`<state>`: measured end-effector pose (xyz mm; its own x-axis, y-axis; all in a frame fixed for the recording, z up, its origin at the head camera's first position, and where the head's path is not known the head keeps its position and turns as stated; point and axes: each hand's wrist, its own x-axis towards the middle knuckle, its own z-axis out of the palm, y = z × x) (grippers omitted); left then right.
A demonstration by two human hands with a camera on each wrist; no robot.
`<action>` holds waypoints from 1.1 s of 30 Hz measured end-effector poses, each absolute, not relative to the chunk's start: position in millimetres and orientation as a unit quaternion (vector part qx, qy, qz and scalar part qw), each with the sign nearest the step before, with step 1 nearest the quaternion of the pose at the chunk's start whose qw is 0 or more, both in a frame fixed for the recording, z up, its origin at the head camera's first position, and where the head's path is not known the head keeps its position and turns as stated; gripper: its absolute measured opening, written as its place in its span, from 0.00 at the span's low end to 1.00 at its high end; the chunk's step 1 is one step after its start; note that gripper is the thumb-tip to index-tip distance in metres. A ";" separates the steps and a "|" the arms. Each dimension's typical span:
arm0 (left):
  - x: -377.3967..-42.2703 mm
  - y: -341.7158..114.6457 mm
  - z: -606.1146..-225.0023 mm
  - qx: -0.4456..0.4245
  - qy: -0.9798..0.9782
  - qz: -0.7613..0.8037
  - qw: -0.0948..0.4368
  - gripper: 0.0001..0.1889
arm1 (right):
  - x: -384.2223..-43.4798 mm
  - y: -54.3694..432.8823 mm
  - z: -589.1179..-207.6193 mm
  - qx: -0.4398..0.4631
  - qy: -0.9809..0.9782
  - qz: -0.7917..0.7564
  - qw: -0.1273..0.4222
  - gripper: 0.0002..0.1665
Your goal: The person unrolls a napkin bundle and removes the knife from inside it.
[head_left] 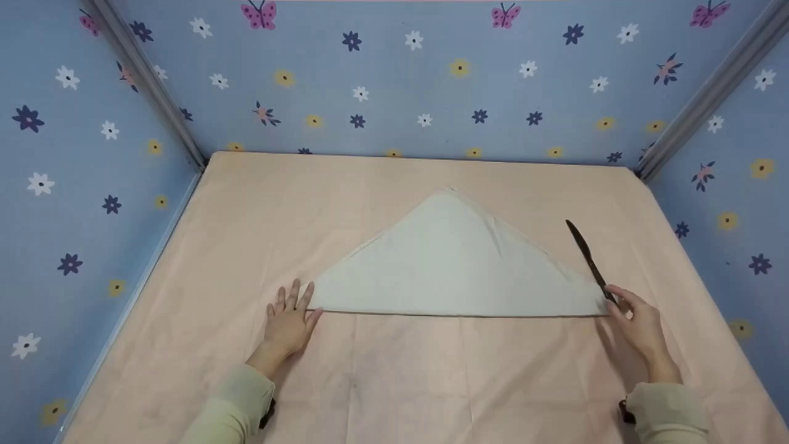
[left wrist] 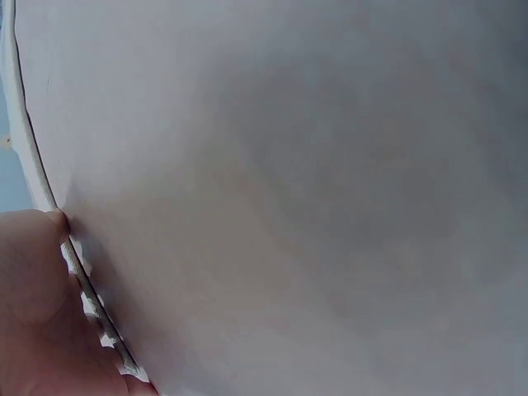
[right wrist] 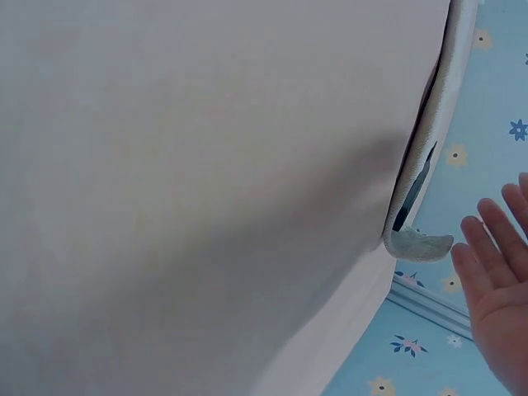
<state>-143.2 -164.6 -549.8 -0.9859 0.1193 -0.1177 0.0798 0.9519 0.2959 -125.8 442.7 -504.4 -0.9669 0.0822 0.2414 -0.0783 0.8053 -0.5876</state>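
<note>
A white cloth [head_left: 444, 265] lies folded in a triangle, its long folded edge toward me and its peak pointing away. My left hand [head_left: 288, 324] rests flat over the left corner with fingers spread. In the left wrist view, the left hand [left wrist: 33, 297] lies along the folded edge. A dark table knife [head_left: 585, 253] lies slanted by the right corner, blade tip away from me. Beside its handle end is my right hand [head_left: 641, 327]. The right wrist view shows the right hand [right wrist: 503, 280] with straight fingers, just off the cloth's upturned corner [right wrist: 421, 245].
A pale peach cover [head_left: 407, 382] with creases spreads over the table. Blue panels [head_left: 394, 80] with flowers and butterflies stand behind and at both sides. Grey posts [head_left: 709, 92] rise at the two back corners.
</note>
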 end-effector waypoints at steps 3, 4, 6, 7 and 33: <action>-142.9 -164.8 -550.9 0.051 0.986 0.145 0.061 0.32 | -125.9 443.9 -504.8 0.016 -0.945 0.309 0.106 0.21; -143.1 -164.9 -551.4 0.051 0.986 0.145 0.060 0.32 | -125.9 444.5 -504.8 0.019 -0.944 0.314 0.096 0.22; -143.6 -164.9 -552.0 0.050 0.986 0.146 0.059 0.32 | -125.6 445.8 -504.1 0.022 -0.942 0.327 0.076 0.25; -143.7 -165.0 -552.1 0.050 0.986 0.145 0.059 0.32 | -125.5 446.5 -503.6 0.019 -0.940 0.333 0.065 0.26; -143.2 -165.1 -552.4 0.051 0.987 0.145 0.055 0.32 | -133.6 467.4 -509.1 0.011 -0.943 0.315 -0.110 0.45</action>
